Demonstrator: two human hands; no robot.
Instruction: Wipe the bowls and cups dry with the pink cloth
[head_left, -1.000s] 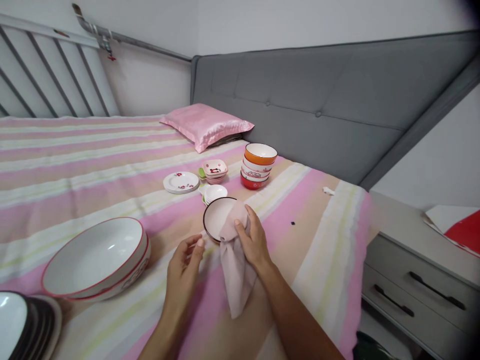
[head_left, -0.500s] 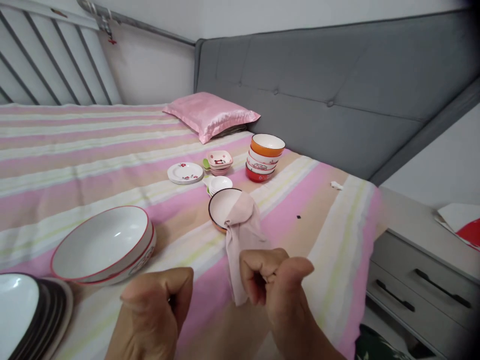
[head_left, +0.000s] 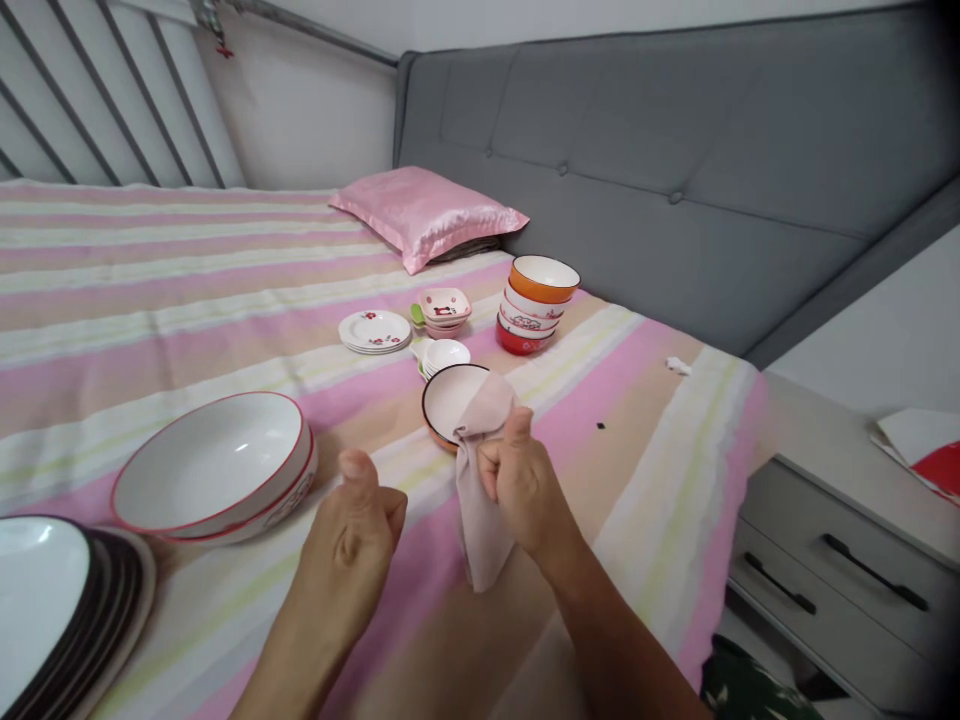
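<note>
My left hand (head_left: 356, 535) is a fist with the thumb pointing up, holding nothing, above the bedsheet to the right of two large nested red-rimmed bowls (head_left: 225, 465). Also closed with its thumb up is my right hand (head_left: 521, 475). It overlaps a pale pink cloth (head_left: 480, 530) in view; whether it touches the cloth I cannot tell. That cloth is draped over the right part of a dark-rimmed bowl (head_left: 448, 400) and trails onto the bed toward me.
Beyond the bowl are small white dishes (head_left: 448, 355), pink square dishes (head_left: 446, 303), flowered plates (head_left: 375, 330) and a bowl stack (head_left: 536, 310). Dark-edged plates (head_left: 45, 600) lie near left. A pink pillow (head_left: 427, 212) rests by the grey headboard (head_left: 622, 150); a drawer cabinet (head_left: 840, 560) stands right.
Both fists have moved forward and away from me, with the thumbs now more upright. My right hand has come up close to the cloth and bowl. The camera view has shifted slightly.
</note>
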